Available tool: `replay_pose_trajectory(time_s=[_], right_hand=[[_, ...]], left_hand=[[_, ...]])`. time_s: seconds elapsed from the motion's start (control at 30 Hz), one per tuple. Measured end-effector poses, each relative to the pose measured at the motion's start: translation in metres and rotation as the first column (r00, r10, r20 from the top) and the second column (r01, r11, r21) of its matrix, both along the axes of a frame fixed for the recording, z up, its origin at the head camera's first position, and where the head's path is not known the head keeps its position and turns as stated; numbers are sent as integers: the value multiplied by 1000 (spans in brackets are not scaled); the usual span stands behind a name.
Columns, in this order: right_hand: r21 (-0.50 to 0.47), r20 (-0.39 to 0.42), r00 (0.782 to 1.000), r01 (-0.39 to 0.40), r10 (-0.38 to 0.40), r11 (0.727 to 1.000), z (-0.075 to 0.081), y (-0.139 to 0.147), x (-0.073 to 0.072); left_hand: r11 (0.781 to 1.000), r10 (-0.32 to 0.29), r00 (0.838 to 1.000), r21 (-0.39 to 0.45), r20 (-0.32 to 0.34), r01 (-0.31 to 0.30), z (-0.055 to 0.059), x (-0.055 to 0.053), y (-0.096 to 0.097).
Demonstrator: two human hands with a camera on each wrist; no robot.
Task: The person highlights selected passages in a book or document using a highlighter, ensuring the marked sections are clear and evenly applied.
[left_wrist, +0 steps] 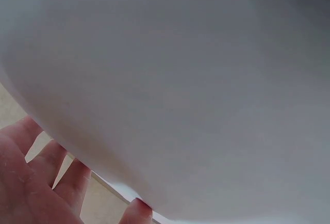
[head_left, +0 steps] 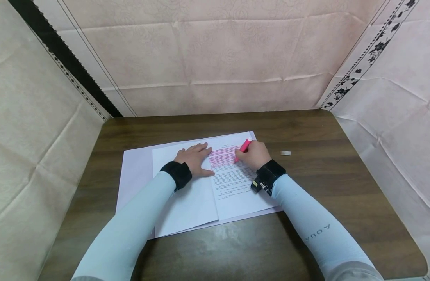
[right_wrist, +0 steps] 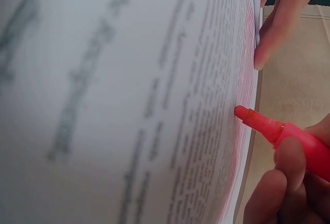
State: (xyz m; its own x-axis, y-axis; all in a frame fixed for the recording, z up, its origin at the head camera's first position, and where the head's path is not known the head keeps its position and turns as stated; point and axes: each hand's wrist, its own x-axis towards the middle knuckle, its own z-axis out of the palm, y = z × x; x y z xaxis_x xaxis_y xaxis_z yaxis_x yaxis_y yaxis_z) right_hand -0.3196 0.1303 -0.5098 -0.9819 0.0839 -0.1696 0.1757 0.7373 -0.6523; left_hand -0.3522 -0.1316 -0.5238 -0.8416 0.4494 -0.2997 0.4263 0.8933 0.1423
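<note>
A pink highlighter [right_wrist: 304, 149] is pinched between the thumb and fingers of my right hand [head_left: 254, 155]. Its tip touches the printed page [head_left: 232, 183], whose upper lines carry pink marking. In the right wrist view the uncapped tip meets the sheet near the pink lines. My left hand [head_left: 195, 159] rests with spread fingers on the blank left page [head_left: 186, 203], its fingertips by the inner edge of the printed text. In the left wrist view the fingers [left_wrist: 72, 185] lie against the white paper.
The open booklet lies on a larger pale lavender sheet or cover [head_left: 135, 175] on the brown wooden table [head_left: 215, 253]. A small whitish piece [head_left: 286, 153] lies right of my right hand. Patterned cloth [head_left: 215, 58] hangs behind and at both sides.
</note>
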Motion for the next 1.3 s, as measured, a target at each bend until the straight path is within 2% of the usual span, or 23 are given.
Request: replay_pose_trajectory(time_s=[1.0,1.3], right_hand=[[5,-23,999,43,-43,999,2,16,-1],[21,-14,998,60,-60,998,0,23,-2]], left_hand=[[1000,4,1000,3,-14,-4,-2,-2,-2],[1000,3,1000,12,1,-3,0,0,-2]])
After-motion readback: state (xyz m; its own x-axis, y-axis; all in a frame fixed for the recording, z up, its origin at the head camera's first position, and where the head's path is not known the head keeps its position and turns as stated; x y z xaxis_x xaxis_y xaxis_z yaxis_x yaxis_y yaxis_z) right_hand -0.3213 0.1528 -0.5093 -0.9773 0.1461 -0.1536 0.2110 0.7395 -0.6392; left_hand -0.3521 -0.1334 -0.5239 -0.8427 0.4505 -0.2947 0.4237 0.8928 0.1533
